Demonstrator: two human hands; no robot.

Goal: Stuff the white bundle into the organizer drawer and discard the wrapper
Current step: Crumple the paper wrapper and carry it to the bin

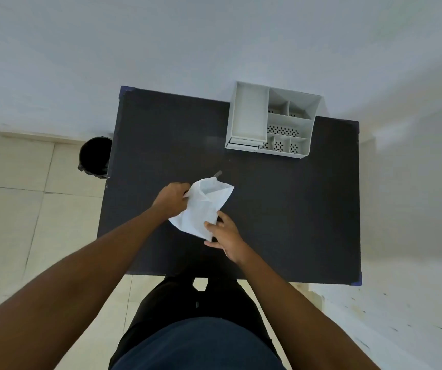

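A white bag-like wrapper (202, 206) lies partly lifted over the middle of the dark table (294, 209), its mouth open toward the far side. My left hand (172, 197) grips its upper left edge. My right hand (224, 235) pinches its lower right corner. What is inside the wrapper is hidden. A small grey tab (217, 173) pokes out behind its far edge. The white desk organizer (272, 120) stands at the table's far right, with a flat tray section on its left and drawer fronts showing at its near edge.
A black waste bin (94, 157) stands on the tiled floor just off the table's left edge. White walls close in behind and to the right of the table. My legs are at the near table edge.
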